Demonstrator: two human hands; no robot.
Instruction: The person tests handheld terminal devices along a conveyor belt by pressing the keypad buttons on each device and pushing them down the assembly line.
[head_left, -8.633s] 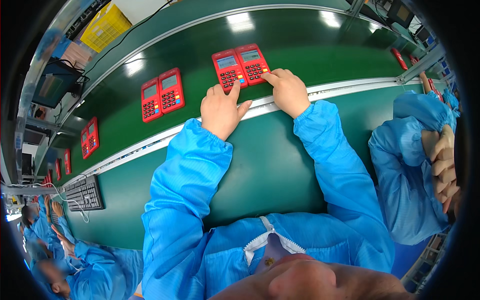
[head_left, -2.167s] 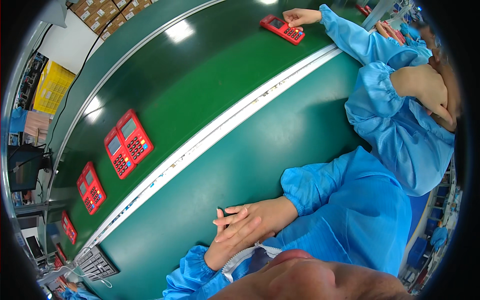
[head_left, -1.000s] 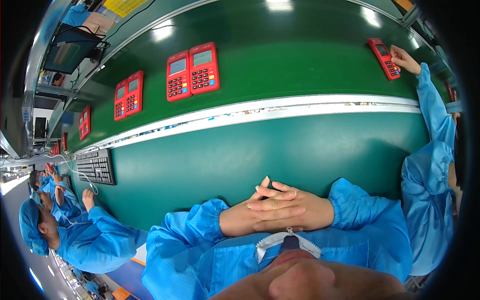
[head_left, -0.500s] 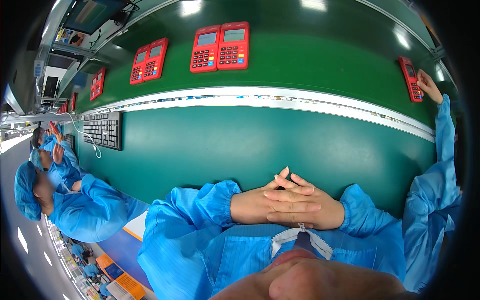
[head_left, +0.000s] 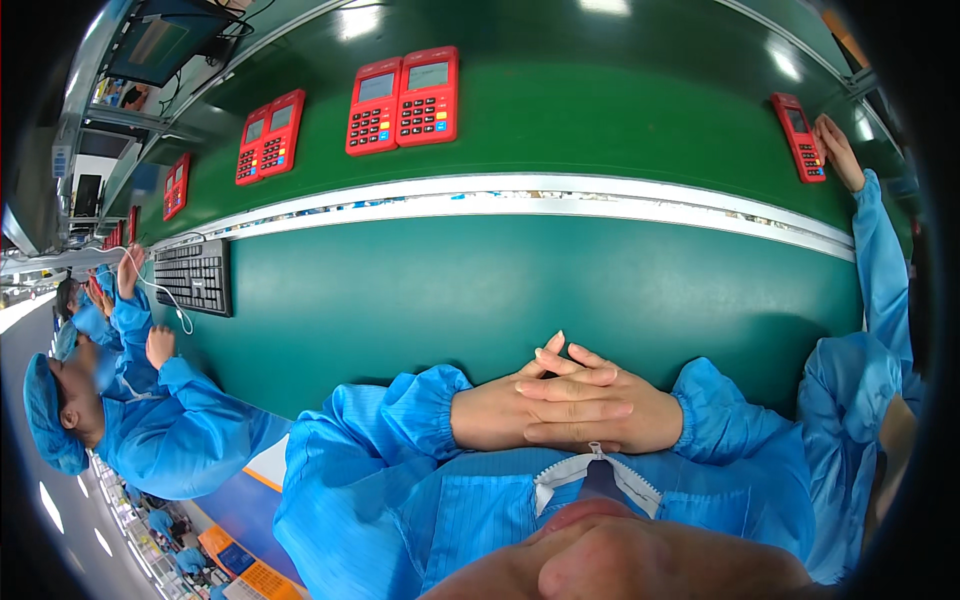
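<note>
My left hand [head_left: 490, 411] and my right hand [head_left: 648, 411] are clasped together at the near edge of the green table, in front of my blue smock. Their fingers interlace, with a few fingertips pointing up and away from me. Nothing shows between them. Past the white rail, a pair of red card payment terminals [head_left: 428, 97] with keypads lies side by side on the dark green surface. Another red terminal [head_left: 799, 137] lies at the far right, where a co-worker's hand [head_left: 838, 150] touches its side.
A black keyboard [head_left: 193, 277] with a white cable [head_left: 178, 308] lies at the left. More red terminals [head_left: 270, 137] follow toward the left. The white rail [head_left: 500, 193] crosses between the two green surfaces. A co-worker in blue [head_left: 190, 430] sits at my left; a monitor [head_left: 160, 45] hangs upper left.
The red terminals appear farther left in the view; the keyboard has shifted left less. At left, a co-worker's hand has reached up toward the rail. My hands stay clasped.
</note>
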